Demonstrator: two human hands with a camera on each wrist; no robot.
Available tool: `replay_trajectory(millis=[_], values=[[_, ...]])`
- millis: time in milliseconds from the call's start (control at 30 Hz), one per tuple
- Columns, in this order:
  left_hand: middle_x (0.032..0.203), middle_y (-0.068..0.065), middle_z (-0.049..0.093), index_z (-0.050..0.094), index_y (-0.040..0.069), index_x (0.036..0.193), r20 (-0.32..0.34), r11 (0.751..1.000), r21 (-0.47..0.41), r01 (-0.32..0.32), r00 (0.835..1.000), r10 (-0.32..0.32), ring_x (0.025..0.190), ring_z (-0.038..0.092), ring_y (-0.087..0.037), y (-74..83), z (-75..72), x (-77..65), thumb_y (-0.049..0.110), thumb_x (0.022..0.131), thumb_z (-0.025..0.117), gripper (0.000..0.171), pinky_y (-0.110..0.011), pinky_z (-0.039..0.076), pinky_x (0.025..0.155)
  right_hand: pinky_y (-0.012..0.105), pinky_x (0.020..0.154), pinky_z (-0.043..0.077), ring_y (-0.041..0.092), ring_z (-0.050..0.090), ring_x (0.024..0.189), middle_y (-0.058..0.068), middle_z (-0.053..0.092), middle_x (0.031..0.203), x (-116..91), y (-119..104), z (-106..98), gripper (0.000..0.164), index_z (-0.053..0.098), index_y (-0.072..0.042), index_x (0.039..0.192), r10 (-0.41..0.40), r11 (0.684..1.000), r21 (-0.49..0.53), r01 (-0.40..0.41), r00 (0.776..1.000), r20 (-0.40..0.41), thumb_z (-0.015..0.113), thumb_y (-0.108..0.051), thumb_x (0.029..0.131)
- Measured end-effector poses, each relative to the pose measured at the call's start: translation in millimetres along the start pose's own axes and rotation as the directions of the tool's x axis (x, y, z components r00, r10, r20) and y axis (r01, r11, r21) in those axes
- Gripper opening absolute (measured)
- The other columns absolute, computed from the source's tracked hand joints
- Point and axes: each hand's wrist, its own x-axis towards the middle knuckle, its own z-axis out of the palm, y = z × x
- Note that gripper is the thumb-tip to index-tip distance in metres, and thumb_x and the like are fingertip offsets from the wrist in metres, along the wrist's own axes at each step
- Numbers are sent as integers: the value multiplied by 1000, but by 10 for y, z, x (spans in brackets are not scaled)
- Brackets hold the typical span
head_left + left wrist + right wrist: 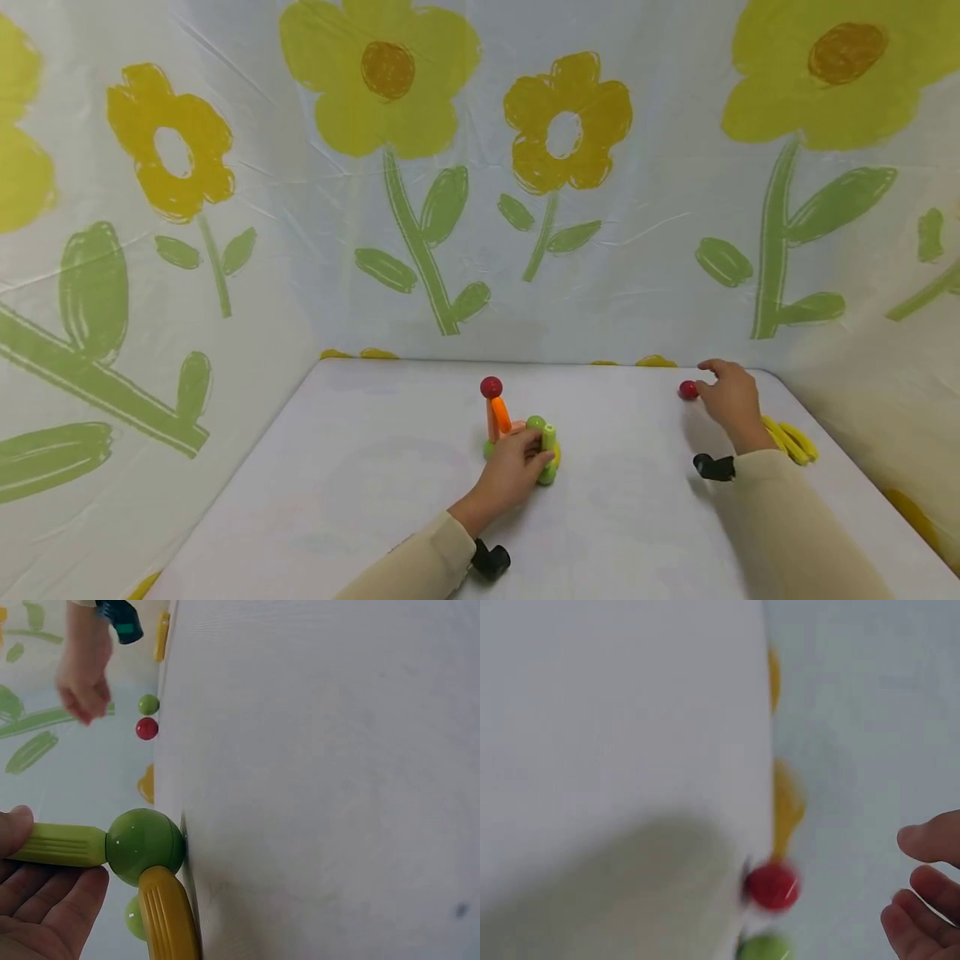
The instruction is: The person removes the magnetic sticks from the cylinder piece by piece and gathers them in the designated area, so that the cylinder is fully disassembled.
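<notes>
My left hand (506, 475) pinches an upright light green rod (64, 844) between thumb and fingers. The rod is joined to a green ball (142, 846), from which a yellow rod (169, 915) also runs. These belong to a small ball-and-rod structure on the table, with a red ball (491, 387) at its top and an orange rod (500, 414) below; my left hand hides part of it. My right hand (731, 400), fingers loosely bent and holding nothing, is above the far right of the table near a loose red ball (773, 886). A loose green ball (765, 948) lies beside that red one.
Several yellow rods (797, 443) lie near the table's right edge, partly behind my right wrist. The white table (360, 467) is bordered at the back and sides by a flower-printed cloth (285, 217).
</notes>
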Motion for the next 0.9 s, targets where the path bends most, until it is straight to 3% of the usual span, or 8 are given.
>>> replay_trajectory(millis=[100, 167, 300, 400, 500, 700, 767, 900], values=[[114, -5, 69, 64, 6, 120, -5, 1000, 1, 1, 1000, -1, 105, 67, -14, -9, -14, -3, 18, 93, 65, 30, -26, 55, 88, 56, 85, 50, 45, 60, 103, 30, 59, 118, -120, -426, 88, 33, 61, 3, 120, -168, 983, 77, 168, 986, -15, 64, -11, 90], [114, -6, 69, 64, 6, 120, -6, 1000, 2, 3, 1000, -3, 106, 67, -15, -12, -25, -3, 18, 93, 65, 30, -27, 55, 88, 49, 83, 55, 38, 66, 100, 23, 64, 115, -262, -736, 181, 32, 63, -2, 118, -241, 959, 166, 232, 970, 37, 67, -18, 91], [114, -5, 69, 65, 7, 118, -4, 1000, 11, -8, 1000, 8, 105, 67, -14, -11, -53, 17, 18, 93, 64, 27, -27, 55, 88, 36, 86, 57, 25, 67, 105, 10, 68, 117, -626, -1280, 383, 40, 63, -12, 122, -317, 898, 377, 227, 928, 195, 67, -37, 91], [112, -4, 70, 67, 9, 114, -6, 998, 40, -40, 999, 40, 103, 68, -12, 5, -76, 43, 19, 93, 65, 22, -26, 55, 88, 30, 86, 57, 21, 66, 104, 7, 69, 115, -866, -1531, 509, 43, 64, -13, 122, -367, 852, 473, 225, 900, 234, 68, -40, 89], [109, -2, 72, 68, 12, 112, -2, 993, 87, -76, 997, 76, 99, 68, -9, 22, -85, 68, 21, 93, 65, 20, -24, 55, 86, 27, 81, 58, 19, 68, 97, 5, 70, 108, -1014, -1651, 602, 37, 66, -11, 118, -377, 829, 504, 242, 907, 185, 72, -31, 87], [101, 4, 73, 71, 14, 108, 6, 981, 154, -116, 993, 117, 86, 63, -1, 19, -62, 65, 23, 94, 65, 18, -17, 53, 79, 26, 78, 58, 16, 68, 91, 2, 71, 101, -1111, -1721, 720, 29, 67, -12, 109, -334, 848, 471, 244, 935, 117, 77, -17, 83], [98, 4, 74, 71, 13, 106, 6, 976, 187, -115, 993, 116, 84, 63, -3, 22, -57, 47, 21, 94, 64, 16, -18, 53, 78, 26, 78, 58, 16, 69, 92, 2, 71, 101, -1120, -1731, 743, 27, 66, -13, 108, -331, 852, 463, 242, 936, 120, 76, -17, 83], [101, 0, 74, 69, 10, 110, 29, 955, 291, -59, 998, 53, 90, 66, -12, 54, -47, -7, 15, 91, 65, 20, -27, 56, 82, 27, 78, 58, 17, 69, 90, 2, 72, 99, -1136, -1742, 754, 26, 66, -14, 106, -314, 858, 460, 229, 942, 117, 77, -17, 83]])
